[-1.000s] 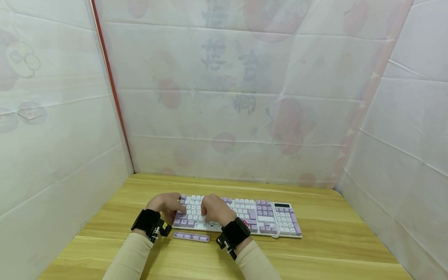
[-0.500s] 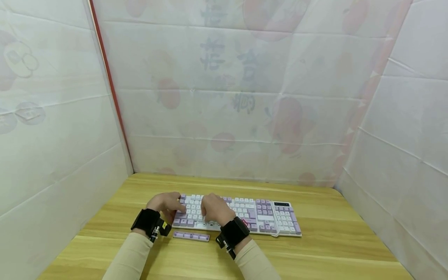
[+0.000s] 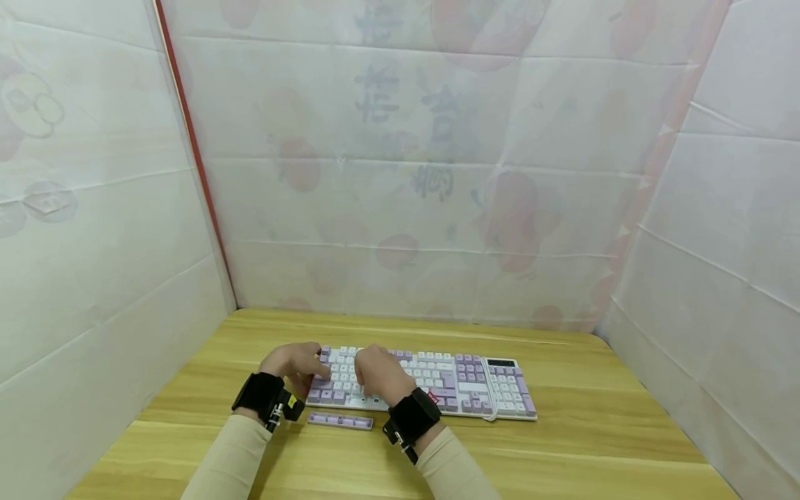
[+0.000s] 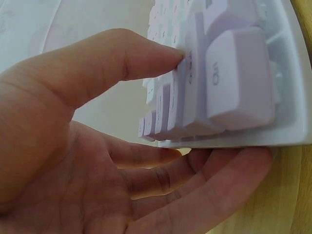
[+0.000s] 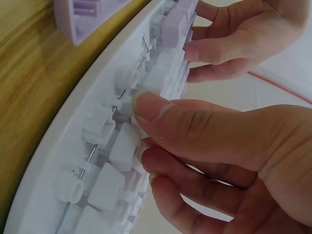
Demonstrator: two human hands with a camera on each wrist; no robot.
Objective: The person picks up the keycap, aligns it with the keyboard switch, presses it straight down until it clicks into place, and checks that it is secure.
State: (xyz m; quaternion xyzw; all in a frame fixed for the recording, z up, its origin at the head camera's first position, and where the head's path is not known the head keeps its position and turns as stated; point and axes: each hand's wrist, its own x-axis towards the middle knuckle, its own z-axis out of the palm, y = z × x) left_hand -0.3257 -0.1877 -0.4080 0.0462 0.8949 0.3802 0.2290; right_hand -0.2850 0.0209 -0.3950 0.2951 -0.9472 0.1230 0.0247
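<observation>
Gripping keyboard (image 3: 475, 385) edge, left hand (image 3: 294, 362); right hand (image 3: 381, 373) pinching keys.

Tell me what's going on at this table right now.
A person is working on a white and purple keyboard lying on a wooden table. The left hand holds its left end, thumb on the keys and fingers under the edge. The right hand pinches a small white key part in the bottom row, where the long key is off. A purple spacebar cap lies in front, upside down.
</observation>
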